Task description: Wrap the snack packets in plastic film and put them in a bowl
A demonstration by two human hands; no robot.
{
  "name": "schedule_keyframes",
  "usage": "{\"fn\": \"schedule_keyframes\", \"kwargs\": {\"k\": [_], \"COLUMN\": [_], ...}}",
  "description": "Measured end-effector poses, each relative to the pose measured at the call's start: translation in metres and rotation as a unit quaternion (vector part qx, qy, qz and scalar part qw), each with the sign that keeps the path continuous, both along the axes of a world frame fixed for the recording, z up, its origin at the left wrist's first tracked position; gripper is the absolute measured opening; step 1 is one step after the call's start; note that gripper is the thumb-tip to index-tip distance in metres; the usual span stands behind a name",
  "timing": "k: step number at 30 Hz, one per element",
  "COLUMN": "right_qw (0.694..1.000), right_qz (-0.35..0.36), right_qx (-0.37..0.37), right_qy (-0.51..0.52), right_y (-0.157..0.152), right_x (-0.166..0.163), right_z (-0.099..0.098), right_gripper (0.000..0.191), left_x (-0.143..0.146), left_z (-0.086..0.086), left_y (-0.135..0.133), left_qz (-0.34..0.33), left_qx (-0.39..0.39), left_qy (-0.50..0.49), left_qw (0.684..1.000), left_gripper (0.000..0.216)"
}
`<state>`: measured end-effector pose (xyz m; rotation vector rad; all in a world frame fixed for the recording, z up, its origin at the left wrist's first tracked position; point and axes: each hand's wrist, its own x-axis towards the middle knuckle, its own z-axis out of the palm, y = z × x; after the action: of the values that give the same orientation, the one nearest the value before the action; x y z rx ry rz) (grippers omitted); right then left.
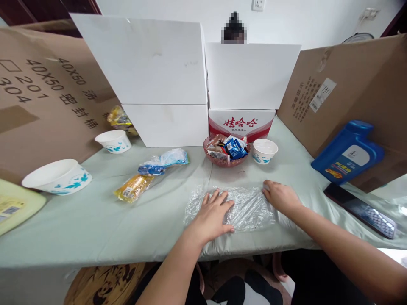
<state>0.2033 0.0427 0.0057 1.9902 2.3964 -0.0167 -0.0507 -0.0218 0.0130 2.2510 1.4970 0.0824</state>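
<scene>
A clear, crinkled plastic bag (249, 207) lies flattened on the cloth-covered table in front of me. My left hand (211, 214) rests on its left half with the fingers spread. At the bag's right edge, my right hand (281, 195) has its fingers curled together on the plastic. Beyond the bag stands a red glass bowl (221, 162) of small wrapped snacks, with a white paper bowl (265, 152) beside it. Left of the bag lie folded plastic packets, one yellow (133, 188), one dark blue (151, 166) and one light blue (174, 157).
White boxes (165, 63) wall off the back, with a person's head (234, 31) behind them. Cardboard cartons (47, 101) flank both sides. Two paper bowls (57, 178) and a yellow jug (19, 205) stand left; a blue bottle (348, 152) and phone (359, 209) are right.
</scene>
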Motion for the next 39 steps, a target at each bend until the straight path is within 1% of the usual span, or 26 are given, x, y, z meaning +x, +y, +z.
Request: {"fn": "schedule_keyframes", "kwargs": {"k": [2,3,4,5,7,8,9,10,12,13,15,16,17,19,21,24,26,27,29,32,34,36,37,38,39], "right_qw": [1.000,0.999,0.995,0.985,0.947,0.927,0.914,0.908,0.912,0.915,0.919,0.920,0.922,0.925,0.929,0.927,0.921,0.920,0.929,0.946,0.948,0.946,0.945,0.945,0.948], "right_qz": [-0.005,0.019,0.066,0.135,0.290,0.346,0.381,0.394,0.385,0.376,0.366,0.364,0.361,0.355,0.346,0.338,0.336,0.327,0.286,0.212,0.167,0.114,0.088,0.065,0.047], "right_qx": [0.022,0.040,0.056,0.066,0.049,0.021,-0.010,-0.037,-0.069,-0.071,-0.062,-0.054,-0.043,-0.019,0.008,0.033,0.032,0.025,0.003,-0.034,-0.044,-0.038,-0.035,-0.032,-0.029], "right_qy": [0.008,0.026,0.052,0.082,0.132,0.140,0.140,0.136,0.127,0.126,0.131,0.133,0.134,0.133,0.134,0.159,0.196,0.213,0.234,0.244,0.268,0.301,0.313,0.318,0.314], "right_y": [-0.002,-0.007,-0.014,-0.022,-0.040,-0.049,-0.056,-0.062,-0.071,-0.073,-0.078,-0.080,-0.082,-0.087,-0.091,-0.094,-0.094,-0.094,-0.093,-0.089,-0.084,-0.078,-0.075,-0.072,-0.068], "right_x": [0.008,0.009,0.007,0.004,-0.006,-0.010,-0.013,-0.014,-0.008,-0.003,0.010,0.016,0.022,0.030,0.034,0.035,0.037,0.038,0.041,0.043,0.043,0.042,0.041,0.041,0.040], "right_z": [0.009,0.013,0.017,0.021,0.024,0.024,0.023,0.021,0.016,0.013,0.007,0.005,0.003,0.000,-0.002,-0.001,0.002,0.004,0.006,0.006,0.004,0.002,0.000,-0.001,-0.001], "right_gripper": [0.032,0.032,0.033,0.034,0.037,0.040,0.042,0.043,0.039,0.035,0.024,0.022,0.023,0.029,0.030,0.022,0.017,0.016,0.015,0.015,0.015,0.016,0.016,0.016,0.016], "left_x": [-0.002,-0.002,-0.003,-0.003,-0.003,-0.005,-0.007,-0.010,-0.016,-0.018,-0.021,-0.020,-0.017,-0.009,-0.001,0.003,-0.003,-0.009,-0.023,-0.043,-0.052,-0.058,-0.059,-0.060,-0.061], "left_z": [0.001,0.000,-0.001,-0.002,-0.004,-0.005,-0.006,-0.006,-0.006,-0.005,-0.003,-0.001,0.001,0.006,0.011,0.016,0.017,0.018,0.020,0.025,0.027,0.027,0.026,0.025,0.023], "left_y": [0.000,0.000,0.000,0.000,0.001,0.002,0.003,0.004,0.006,0.007,0.005,0.002,-0.002,-0.012,-0.022,-0.031,-0.030,-0.029,-0.024,-0.020,-0.018,-0.017,-0.015,-0.014,-0.011], "left_qz": [0.004,0.005,0.005,0.004,0.002,-0.002,-0.006,-0.010,-0.017,-0.018,-0.014,-0.011,-0.009,-0.019,-0.042,-0.051,-0.034,-0.025,-0.014,-0.006,0.007,0.020,0.021,0.021,0.022], "left_qx": [-0.005,-0.005,-0.003,-0.001,0.003,0.005,0.005,0.005,-0.003,-0.009,-0.013,-0.004,0.012,0.051,0.064,0.040,0.031,0.028,0.015,-0.025,-0.054,-0.063,-0.059,-0.051,-0.042], "left_qy": [0.000,-0.001,-0.001,-0.002,-0.006,-0.010,-0.014,-0.017,-0.018,-0.017,-0.015,-0.015,-0.018,-0.032,-0.047,-0.032,-0.005,0.002,-0.007,-0.074,-0.112,-0.121,-0.119,-0.118,-0.119], "left_qw": [1.000,1.000,1.000,1.000,1.000,1.000,1.000,1.000,1.000,1.000,1.000,1.000,1.000,0.998,0.996,0.997,0.999,0.999,1.000,0.997,0.992,0.990,0.991,0.991,0.992], "left_gripper": [0.077,0.079,0.080,0.080,0.079,0.078,0.077,0.076,0.076,0.076,0.077,0.075,0.072,0.061,0.049,0.028,0.017,0.015,0.015,0.014,0.012,0.028,0.032,0.029,0.021]}}
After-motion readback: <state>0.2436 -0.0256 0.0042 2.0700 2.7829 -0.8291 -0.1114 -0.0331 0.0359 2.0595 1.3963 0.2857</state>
